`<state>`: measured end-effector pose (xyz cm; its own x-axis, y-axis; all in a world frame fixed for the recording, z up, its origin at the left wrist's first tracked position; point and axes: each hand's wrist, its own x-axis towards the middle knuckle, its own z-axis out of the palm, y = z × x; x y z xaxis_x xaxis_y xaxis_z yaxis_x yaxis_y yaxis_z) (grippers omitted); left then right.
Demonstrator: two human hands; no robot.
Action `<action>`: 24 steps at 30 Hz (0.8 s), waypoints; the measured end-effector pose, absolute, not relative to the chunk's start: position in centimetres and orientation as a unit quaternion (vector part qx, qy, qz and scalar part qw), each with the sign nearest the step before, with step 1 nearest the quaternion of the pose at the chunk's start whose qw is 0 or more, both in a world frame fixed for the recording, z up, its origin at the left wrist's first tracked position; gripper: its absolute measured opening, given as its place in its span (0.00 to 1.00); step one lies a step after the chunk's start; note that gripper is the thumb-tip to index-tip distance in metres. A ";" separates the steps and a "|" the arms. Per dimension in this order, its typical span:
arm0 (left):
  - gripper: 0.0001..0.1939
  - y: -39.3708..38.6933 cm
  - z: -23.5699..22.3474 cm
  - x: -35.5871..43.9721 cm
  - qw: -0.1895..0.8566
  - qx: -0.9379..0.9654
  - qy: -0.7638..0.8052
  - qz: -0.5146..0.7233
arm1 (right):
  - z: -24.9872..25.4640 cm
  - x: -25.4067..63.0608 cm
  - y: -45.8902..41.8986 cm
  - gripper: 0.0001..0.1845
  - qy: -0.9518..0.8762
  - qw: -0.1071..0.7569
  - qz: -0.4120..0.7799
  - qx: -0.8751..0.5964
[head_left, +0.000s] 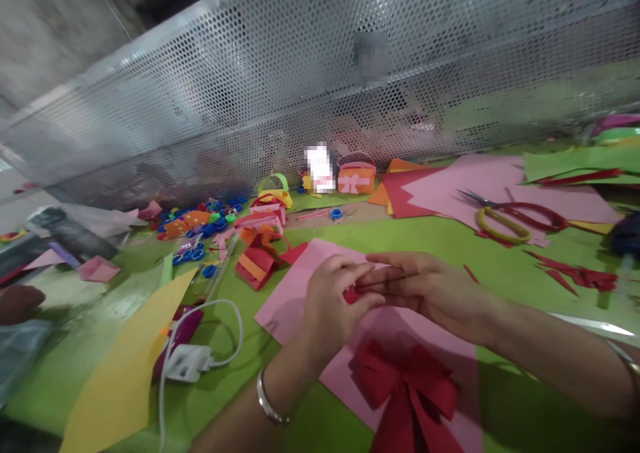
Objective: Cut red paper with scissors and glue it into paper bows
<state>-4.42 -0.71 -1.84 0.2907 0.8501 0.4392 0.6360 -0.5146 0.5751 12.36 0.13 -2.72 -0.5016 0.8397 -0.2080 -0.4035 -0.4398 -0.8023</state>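
My left hand (333,303) and my right hand (425,286) meet above a pink paper sheet (295,293). Both pinch a small red paper piece (353,295) between their fingertips. The left fingers curl around it. The right fingers lie long and pressed together over it. A red paper bow (405,379) rests on the pink sheet just below my hands. A silver bangle (267,399) circles my left wrist.
Red and yellow scissors (510,219) lie on pink sheets at the right, with red scraps (575,276) nearby. A yellow sheet (125,366), a white charger with cable (187,363), paper baskets (355,176) and blue bottle caps (210,223) cover the green table. A perforated metal screen (300,73) stands behind.
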 end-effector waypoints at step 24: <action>0.10 -1.0 -2.4 -5.0 -0.028 0.873 0.383 0.301 | -3.6 12.6 -0.4 0.43 -0.343 0.374 0.825 -0.247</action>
